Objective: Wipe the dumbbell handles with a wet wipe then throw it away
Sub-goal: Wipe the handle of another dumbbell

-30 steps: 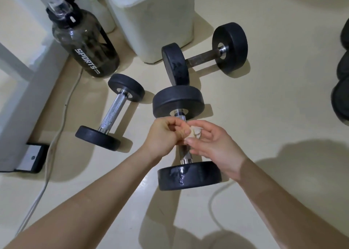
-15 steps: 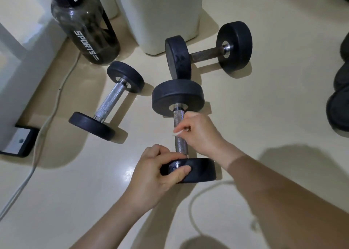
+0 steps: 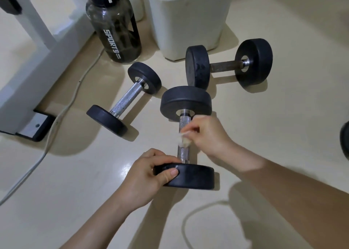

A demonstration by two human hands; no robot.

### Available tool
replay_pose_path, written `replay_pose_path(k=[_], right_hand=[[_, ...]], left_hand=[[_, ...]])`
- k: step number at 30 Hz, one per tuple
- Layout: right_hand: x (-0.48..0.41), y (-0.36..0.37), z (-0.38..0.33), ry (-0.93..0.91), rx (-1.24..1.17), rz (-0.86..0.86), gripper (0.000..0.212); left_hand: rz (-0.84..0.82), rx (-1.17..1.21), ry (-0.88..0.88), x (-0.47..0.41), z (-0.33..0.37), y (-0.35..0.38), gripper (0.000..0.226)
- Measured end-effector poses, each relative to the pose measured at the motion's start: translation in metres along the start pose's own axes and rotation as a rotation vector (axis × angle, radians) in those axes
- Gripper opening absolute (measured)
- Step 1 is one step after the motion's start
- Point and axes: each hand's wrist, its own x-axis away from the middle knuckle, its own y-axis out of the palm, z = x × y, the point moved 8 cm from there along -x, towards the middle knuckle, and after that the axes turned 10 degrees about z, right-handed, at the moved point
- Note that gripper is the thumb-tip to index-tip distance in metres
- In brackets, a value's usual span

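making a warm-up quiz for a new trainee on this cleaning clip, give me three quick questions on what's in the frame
1. Count: how many whole dumbbells lie on the floor?
2. Pick one: what does the left hand grip?
A. the near end weight of the closest dumbbell
B. the sports bottle
C. the white cable
3. True or false: the right hand holds the wet wipe against the handle of that same dumbbell.

Key: 1 three; 2 A; 3 true.
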Motion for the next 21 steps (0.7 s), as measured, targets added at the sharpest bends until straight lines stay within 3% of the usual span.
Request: replay_pose_path(k=[2,7,8,11,13,16,19,21], right_hand=[[-0.018,-0.007,0.001,0.002,0.047,0.205,0.01],[0.021,0.039,-0.008,-0.091,0.089,-0.209,0.01],[0.019,0.04,-0.012,-0.108,0.084,-0.201,0.01],[-0.017,0.024,-0.016,-0.037,0.021,0.124,0.014],[-0.028,0.028,-0.022,-0.048,0.059,0.177,0.015],[-0.006,0.054,-0.025,-0.049,0.056,-0.055,0.011],[0.02,0.066,-0.02,0.036,-0.045,-0.252,0.008],[-0.001,0.055,-0.016,0.085,-0.126,-0.047,0.009]], left_hand=[[0.019,0.019,-0.031,0.001,-0.008,-0.006,0.024],[0.068,0.185,-0.141,0.006,-0.022,-0.029,0.037],[0.087,0.22,-0.158,0.007,-0.023,-0.033,0.041],[0.154,0.272,-0.18,0.012,-0.026,-0.043,0.047],[0.199,0.255,-0.171,0.015,-0.026,-0.05,0.052],[0.215,0.172,-0.118,0.017,-0.02,-0.054,0.056],[0.257,0.16,-0.159,0.015,-0.025,-0.056,0.038],[0.279,0.159,-0.173,0.013,-0.032,-0.057,0.036]])
